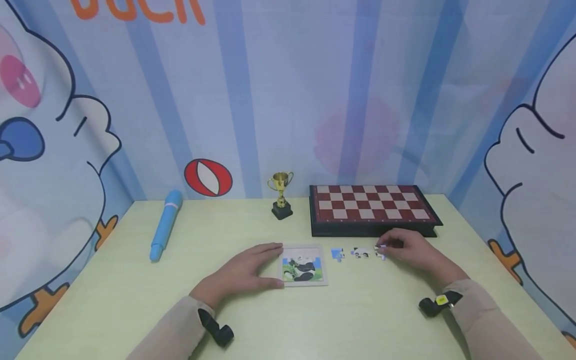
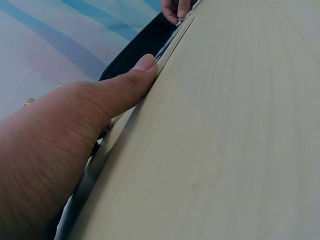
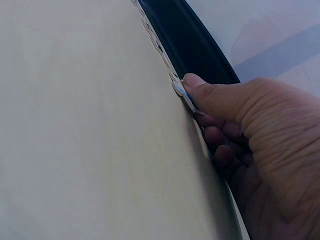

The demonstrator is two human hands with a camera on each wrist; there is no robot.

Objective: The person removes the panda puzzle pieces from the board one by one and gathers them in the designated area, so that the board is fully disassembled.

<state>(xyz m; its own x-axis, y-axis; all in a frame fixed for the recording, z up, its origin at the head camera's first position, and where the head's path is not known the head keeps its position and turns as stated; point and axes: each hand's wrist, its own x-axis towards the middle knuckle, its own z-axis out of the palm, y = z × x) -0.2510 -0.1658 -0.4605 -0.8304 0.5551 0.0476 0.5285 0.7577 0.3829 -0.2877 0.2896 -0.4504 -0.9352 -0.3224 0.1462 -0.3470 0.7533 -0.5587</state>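
- Left hand (image 1: 245,274) lies flat on the table (image 1: 135,300), fingers straight and together, pressing the left edge of the puzzle tray (image 1: 302,266); thumb along the tray's near-left corner. It holds nothing, only steadies the tray.
- Left wrist view: thumb tip (image 2: 145,62) rests against the tray's thin edge; no curl around it.
- Puzzle tray sits near table centre, panda picture partly filled in, long axis roughly 9-to-3 o'clock.
- Right hand (image 1: 411,250) is at 3 o'clock of the tray, fingers curled and pinching a small puzzle piece (image 1: 380,251) at its fingertips. Right wrist view shows the thumb (image 3: 200,92) pressed on the white-and-blue piece (image 3: 179,89), which sits low on the table.
- Key relation: the tray lies toward 9 o'clock from the pinched piece, with two loose pieces between them: a blue piece (image 1: 337,254) just beside the tray, then a black-and-white piece (image 1: 361,253).
- Right hand is nearer all loose pieces; left hand is nearer the tray.
- Chessboard box (image 1: 371,207) is at 12 o'clock of the right hand, close behind it, closed.
- Small gold trophy (image 1: 281,195) is at 12 o'clock of the tray, well apart.
- Blue pen-shaped toy (image 1: 165,225) is at 10 o'clock of the left hand, long axis roughly 1-to-7 o'clock.
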